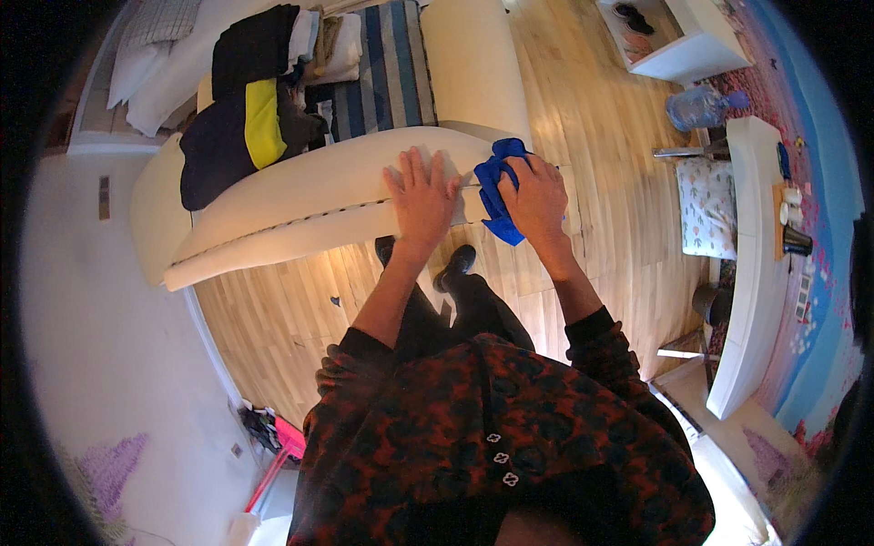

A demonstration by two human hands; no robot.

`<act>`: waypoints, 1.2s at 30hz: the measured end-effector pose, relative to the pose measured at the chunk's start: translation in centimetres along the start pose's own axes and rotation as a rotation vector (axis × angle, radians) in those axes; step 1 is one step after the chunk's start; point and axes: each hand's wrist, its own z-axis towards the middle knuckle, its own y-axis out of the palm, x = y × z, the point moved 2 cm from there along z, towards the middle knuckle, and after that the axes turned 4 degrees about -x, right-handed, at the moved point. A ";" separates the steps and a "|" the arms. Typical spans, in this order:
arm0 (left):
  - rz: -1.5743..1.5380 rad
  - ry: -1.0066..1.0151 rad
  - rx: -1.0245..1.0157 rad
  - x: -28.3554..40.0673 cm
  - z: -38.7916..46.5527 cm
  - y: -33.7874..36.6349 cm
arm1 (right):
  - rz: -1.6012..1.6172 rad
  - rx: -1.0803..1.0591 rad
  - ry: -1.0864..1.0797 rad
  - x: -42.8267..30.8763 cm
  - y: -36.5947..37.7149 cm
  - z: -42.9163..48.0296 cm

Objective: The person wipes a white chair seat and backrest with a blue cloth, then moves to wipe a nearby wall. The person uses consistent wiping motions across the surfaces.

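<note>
Directly before me is the back of a cream upholstered sofa (328,181), with a dark stitched seam running along it. My left hand (425,201) rests palm down on its top, fingers spread and holding nothing. At the sofa's right end, my right hand (536,198) grips a crumpled blue cloth (500,179) against the corner. Part of the cloth is hidden under the fingers. Left of my left hand, a dark garment (215,153) and a yellow-green piece of fabric (263,126) hang over the sofa back.
Folded clothes (252,48) are piled on the striped seat cover (372,68). On the right stand a white counter (751,273), a stool with a patterned cushion (707,205) and a large water bottle (696,108). A pink-red dustpan (290,437) is by the left wall.
</note>
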 end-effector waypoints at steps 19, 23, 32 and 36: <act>0.178 -0.143 -0.088 -1.8 1.6 -0.3 | 0.312 -0.812 -0.150 0.8 10.2 10.0; 0.076 -0.110 -0.057 -2.1 1.5 -0.7 | 0.173 -0.728 -0.168 0.3 9.0 8.7; 0.203 -0.250 -0.177 -11.5 3.5 -0.9 | 0.315 -0.819 -0.332 -7.6 14.5 12.6; 0.218 -0.245 -0.207 -10.5 5.8 1.0 | 0.422 -0.933 -0.203 -4.3 19.5 16.3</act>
